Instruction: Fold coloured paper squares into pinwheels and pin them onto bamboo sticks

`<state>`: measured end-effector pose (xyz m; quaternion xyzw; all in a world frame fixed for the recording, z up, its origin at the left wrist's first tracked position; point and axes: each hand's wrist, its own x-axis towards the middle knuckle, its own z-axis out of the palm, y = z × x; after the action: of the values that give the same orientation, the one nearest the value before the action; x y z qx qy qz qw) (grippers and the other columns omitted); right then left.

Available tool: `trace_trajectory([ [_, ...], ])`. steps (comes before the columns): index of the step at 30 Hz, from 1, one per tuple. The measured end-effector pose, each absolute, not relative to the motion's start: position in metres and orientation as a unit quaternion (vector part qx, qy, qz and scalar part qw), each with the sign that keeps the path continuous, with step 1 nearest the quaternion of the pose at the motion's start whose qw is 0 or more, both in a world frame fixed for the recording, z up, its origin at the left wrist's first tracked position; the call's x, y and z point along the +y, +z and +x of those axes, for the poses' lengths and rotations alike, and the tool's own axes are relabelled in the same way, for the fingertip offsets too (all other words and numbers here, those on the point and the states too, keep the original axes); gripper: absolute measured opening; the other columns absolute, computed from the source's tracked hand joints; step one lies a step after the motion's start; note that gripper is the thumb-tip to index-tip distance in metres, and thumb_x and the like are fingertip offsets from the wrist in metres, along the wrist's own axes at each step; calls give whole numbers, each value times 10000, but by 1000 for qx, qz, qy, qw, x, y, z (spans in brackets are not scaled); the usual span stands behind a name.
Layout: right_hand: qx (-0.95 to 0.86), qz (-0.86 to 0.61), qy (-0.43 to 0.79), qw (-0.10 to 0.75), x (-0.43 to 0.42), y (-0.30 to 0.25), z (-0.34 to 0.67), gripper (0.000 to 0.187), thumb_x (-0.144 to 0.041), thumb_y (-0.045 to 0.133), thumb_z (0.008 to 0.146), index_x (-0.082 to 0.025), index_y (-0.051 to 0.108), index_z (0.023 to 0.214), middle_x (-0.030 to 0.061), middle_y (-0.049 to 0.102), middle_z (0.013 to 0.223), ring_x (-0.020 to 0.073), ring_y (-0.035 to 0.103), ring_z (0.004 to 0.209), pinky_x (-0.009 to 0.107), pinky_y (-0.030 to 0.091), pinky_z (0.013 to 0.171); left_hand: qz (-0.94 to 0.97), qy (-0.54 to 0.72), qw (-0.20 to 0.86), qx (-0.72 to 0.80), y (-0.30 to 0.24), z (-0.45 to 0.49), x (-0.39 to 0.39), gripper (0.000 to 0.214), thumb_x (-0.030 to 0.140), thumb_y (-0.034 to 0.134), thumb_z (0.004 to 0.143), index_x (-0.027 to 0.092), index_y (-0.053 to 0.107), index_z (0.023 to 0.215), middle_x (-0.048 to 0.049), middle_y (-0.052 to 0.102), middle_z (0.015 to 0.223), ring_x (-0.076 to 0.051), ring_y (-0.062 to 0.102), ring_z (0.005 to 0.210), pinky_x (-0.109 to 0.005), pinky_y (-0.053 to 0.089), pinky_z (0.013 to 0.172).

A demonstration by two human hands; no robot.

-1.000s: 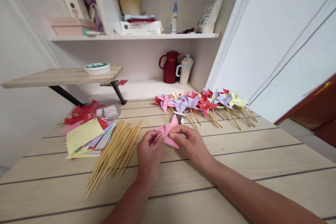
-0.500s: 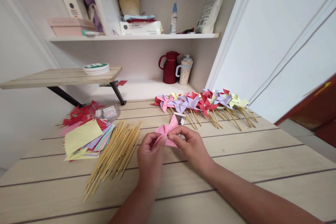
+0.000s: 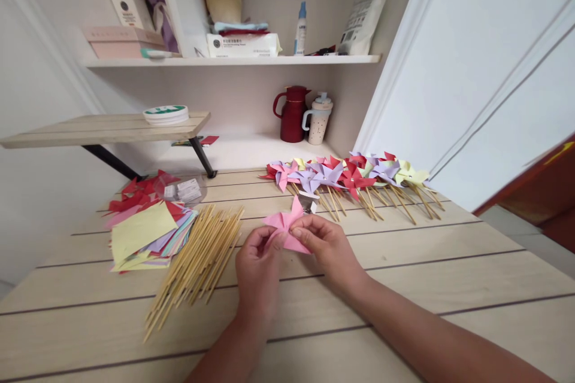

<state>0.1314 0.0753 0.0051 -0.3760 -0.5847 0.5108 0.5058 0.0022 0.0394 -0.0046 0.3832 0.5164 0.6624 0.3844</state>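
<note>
Pale plank table, white wall shelves, white panelled door, soft daylight

The pink paper pinwheel is a small piece of plain pink paper, matte and one shade all over, folded so that its pointed blades meet at a pinched middle. One blade sticks up and away from the person, its tip the highest part; another juts out low on the right, and a shorter one spreads to the left. It is tilted, its face turned partly upward. It sits between the left grip and the right grip, whose fingertips close on its middle from either side, near the centre of the worktop. Whether its lower edge touches the boards cannot be told.
</note>
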Motion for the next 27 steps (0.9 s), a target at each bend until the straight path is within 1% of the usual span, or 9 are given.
trace_trajectory([
  [4,-620,-378,463,509,76,6,133,117,-306,670,839,-205,670,778,23,655,804,185,574,789,319,450,780,386,655,368,535,-1,1,39,189,351,740,743,173,677,758,-1,649,723,-149,575,697,-242,450,660],
  [8,-665,-401,359,517,80,4,140,103,-295,680,830,-230,700,753,48,625,903,230,561,964,366,440,897,377,665,303,569,-5,-9,46,178,349,713,749,175,683,762,3,642,708,-159,573,689,-251,439,658],
  [10,-679,-420,346,493,83,1,144,111,-299,678,832,-233,713,750,50,615,893,231,558,948,367,452,868,366,667,279,586,-10,-17,50,183,357,705,750,176,683,759,13,624,683,-158,559,668,-252,426,638],
  [13,-736,-393,388,392,86,-4,148,106,-249,675,832,-221,726,744,42,629,839,201,584,833,336,474,780,355,663,260,605,-17,-25,56,187,358,694,749,172,689,771,22,616,677,-154,540,654,-253,407,631],
  [16,-802,-337,389,304,87,-10,149,140,-159,667,824,-220,735,718,31,646,794,179,608,782,320,483,767,354,664,266,602,-19,-28,58,184,356,690,751,172,682,766,26,608,680,-151,528,658,-252,394,633],
  [18,-821,-326,368,290,88,-13,149,168,-125,648,828,-226,743,732,30,655,798,174,618,782,314,487,765,354,665,275,597,-19,-27,58,186,363,694,752,178,670,753,31,590,673,-145,512,653,-248,383,625],
  [22,-811,-347,355,309,88,-12,152,164,-116,626,823,-227,748,823,36,673,869,167,618,783,296,485,727,347,670,286,591,-18,-24,58,179,359,704,741,184,664,744,38,567,658,-138,493,636,-245,370,615],
  [24,-794,-373,359,319,88,-10,156,161,-112,602,817,-215,726,826,22,664,833,149,588,725,271,458,673,343,674,286,589,-18,-24,58,172,351,703,739,184,662,736,42,561,645,-137,492,631,-244,369,613],
  [27,-772,-408,370,316,87,-6,164,146,-114,570,811,-201,686,796,-12,613,714,128,515,634,236,387,587,340,675,287,588,-18,-25,59,177,353,705,736,182,661,729,43,570,644,-138,503,638,-242,375,619],
])
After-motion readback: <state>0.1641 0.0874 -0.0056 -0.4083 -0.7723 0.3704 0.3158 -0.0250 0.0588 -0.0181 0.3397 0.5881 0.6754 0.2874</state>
